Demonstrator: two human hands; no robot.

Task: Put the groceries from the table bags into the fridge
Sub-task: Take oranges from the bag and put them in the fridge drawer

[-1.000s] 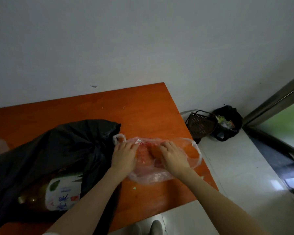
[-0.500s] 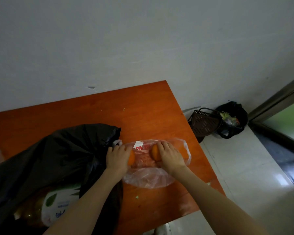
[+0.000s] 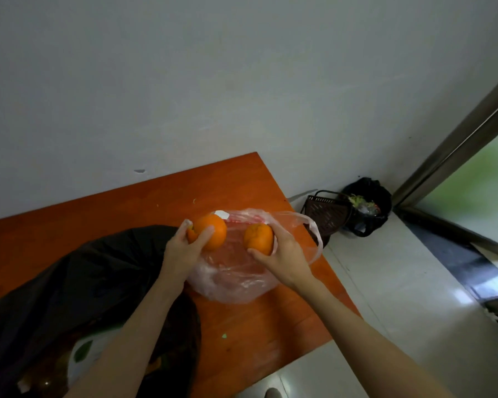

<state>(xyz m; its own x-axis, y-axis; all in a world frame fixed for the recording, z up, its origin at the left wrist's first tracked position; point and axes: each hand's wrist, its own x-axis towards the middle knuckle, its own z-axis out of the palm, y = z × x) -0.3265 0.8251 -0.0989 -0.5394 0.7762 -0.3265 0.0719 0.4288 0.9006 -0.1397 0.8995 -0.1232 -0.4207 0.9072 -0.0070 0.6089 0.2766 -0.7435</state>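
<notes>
The left hand (image 3: 184, 248) is closed around one round orange fruit (image 3: 210, 231) and the right hand (image 3: 285, 254) around another round orange fruit (image 3: 258, 235), both lifted clear above the crumpled clear plastic bag (image 3: 233, 280) on the orange wooden worktop (image 3: 127, 202); one per hand probably saves a fridge trip

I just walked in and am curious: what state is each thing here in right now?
left hand: closed on the left orange
right hand: closed on the right orange
clear plastic bag: open, slumped on the table
black bag: open, crumpled
trash bin: lined, holding scraps
</notes>
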